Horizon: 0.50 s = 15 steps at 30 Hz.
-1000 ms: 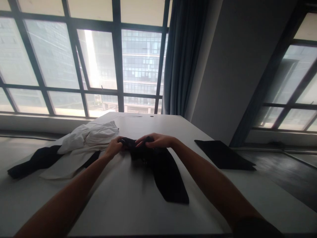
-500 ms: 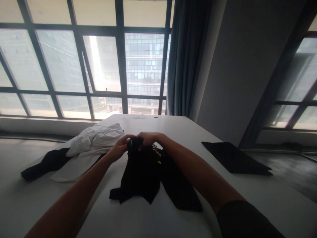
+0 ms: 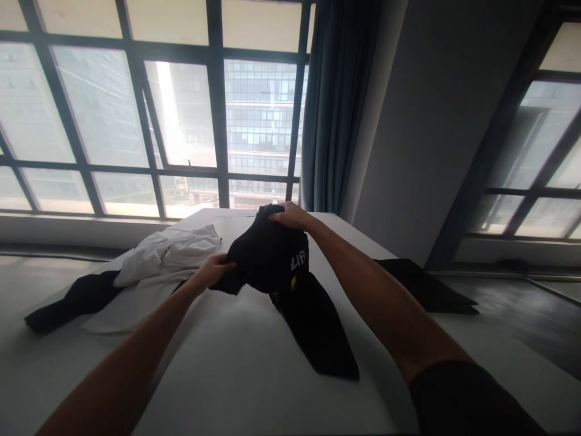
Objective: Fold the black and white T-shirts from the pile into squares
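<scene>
A black garment (image 3: 267,254) with white lettering and a small yellow mark is lifted partly off the white table (image 3: 227,375). My right hand (image 3: 290,216) grips its upper end, fingers closed on the cloth. Lower and to the left, my left hand (image 3: 215,269) pinches another edge of it. One long black part of the garment hangs down to the right and lies on the tabletop between my forearms. Folds hide the rest of its shape.
On the left side of the table lie a crumpled white garment (image 3: 170,251) and a black piece of cloth (image 3: 75,300). A flat black folded cloth (image 3: 422,284) rests at the right edge. Windows and a blue-grey curtain (image 3: 333,109) stand behind.
My right hand has risen and moved slightly right with the garment's upper end. The hands are farther apart, and the garment's left part has come up off the table, showing white lettering.
</scene>
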Each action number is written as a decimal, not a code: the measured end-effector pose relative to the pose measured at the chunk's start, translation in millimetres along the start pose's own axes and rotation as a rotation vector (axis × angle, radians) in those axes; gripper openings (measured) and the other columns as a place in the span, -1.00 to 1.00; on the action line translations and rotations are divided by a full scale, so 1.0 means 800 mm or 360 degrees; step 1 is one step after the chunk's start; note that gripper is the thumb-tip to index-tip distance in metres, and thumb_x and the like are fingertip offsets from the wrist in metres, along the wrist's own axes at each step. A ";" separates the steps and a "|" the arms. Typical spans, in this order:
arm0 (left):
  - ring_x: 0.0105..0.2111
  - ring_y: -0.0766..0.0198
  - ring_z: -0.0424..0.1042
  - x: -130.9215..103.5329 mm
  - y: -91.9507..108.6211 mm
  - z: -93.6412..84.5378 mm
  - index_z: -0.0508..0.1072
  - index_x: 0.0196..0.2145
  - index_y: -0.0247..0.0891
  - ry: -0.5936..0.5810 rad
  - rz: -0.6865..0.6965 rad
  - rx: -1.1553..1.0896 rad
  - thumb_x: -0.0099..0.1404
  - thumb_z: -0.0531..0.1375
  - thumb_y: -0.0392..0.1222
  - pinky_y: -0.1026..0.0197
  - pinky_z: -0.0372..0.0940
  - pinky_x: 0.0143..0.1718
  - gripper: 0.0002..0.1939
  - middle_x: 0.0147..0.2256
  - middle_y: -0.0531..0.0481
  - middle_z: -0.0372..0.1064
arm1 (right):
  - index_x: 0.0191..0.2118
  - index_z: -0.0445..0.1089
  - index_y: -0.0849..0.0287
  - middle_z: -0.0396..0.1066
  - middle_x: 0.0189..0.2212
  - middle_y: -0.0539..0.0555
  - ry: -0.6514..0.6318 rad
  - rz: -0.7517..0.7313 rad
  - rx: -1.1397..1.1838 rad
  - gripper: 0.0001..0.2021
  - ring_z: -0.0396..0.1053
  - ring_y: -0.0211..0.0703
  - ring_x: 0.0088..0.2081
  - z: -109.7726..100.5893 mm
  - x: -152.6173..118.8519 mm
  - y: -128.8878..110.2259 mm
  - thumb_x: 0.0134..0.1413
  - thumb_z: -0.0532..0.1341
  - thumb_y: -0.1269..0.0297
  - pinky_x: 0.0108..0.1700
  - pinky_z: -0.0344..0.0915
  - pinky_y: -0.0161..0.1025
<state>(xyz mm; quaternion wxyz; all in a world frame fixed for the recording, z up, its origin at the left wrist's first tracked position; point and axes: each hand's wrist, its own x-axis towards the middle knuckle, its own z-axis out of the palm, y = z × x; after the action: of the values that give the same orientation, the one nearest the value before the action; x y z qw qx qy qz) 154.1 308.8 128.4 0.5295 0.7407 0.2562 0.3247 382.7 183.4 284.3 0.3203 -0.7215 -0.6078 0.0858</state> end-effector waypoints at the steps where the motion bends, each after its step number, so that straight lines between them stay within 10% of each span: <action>1: -0.45 0.06 0.52 0.001 0.006 -0.003 0.55 -0.31 -0.33 0.0134 0.0031 -0.0085 -0.19 0.47 0.06 0.06 0.44 -0.40 -0.48 -0.48 -0.01 0.52 | 0.03 0.47 0.23 0.52 -0.04 0.22 -0.0248 -0.0006 0.0062 -0.54 0.50 0.08 -0.08 -0.002 -0.006 0.002 0.08 0.33 0.05 -0.05 0.44 -0.08; 6: -0.43 0.13 0.50 -0.005 0.024 0.010 0.52 -0.26 -0.29 0.0307 0.0388 -0.0187 -0.03 0.39 0.06 0.10 0.45 -0.40 -0.56 -0.42 0.01 0.51 | 0.32 0.22 0.07 0.29 0.25 0.20 -0.0651 -0.0159 -0.0144 0.12 0.34 0.15 0.16 0.041 -0.026 0.001 -0.49 0.56 -0.04 0.12 0.35 -0.08; 10: -0.24 0.07 0.51 -0.006 0.023 0.024 0.51 -0.19 -0.28 0.0214 0.0615 -0.0218 0.02 0.38 0.11 0.08 0.44 -0.22 -0.51 -0.29 -0.07 0.54 | 0.03 0.51 0.15 0.55 -0.07 0.10 -0.0737 -0.0254 -0.0299 -0.33 0.50 0.04 -0.08 0.084 -0.024 -0.006 -0.34 0.54 0.15 -0.04 0.41 -0.20; 15: 0.05 -0.07 0.43 -0.007 0.013 0.034 0.25 0.20 -0.23 0.0402 0.0315 -0.0235 -0.01 0.42 0.16 -0.01 0.41 -0.07 -0.10 0.18 -0.35 0.31 | -0.16 0.56 0.22 0.57 -0.14 0.11 0.0126 -0.0162 0.0017 -0.77 0.50 -0.04 -0.10 0.067 -0.003 -0.007 0.03 0.32 0.31 -0.07 0.42 -0.23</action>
<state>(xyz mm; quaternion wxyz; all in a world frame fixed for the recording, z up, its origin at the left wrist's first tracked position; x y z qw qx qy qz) 171.0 284.9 130.8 0.5114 0.6749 0.2219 0.4835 350.3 200.6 245.0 0.3519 -0.6908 -0.6301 0.0439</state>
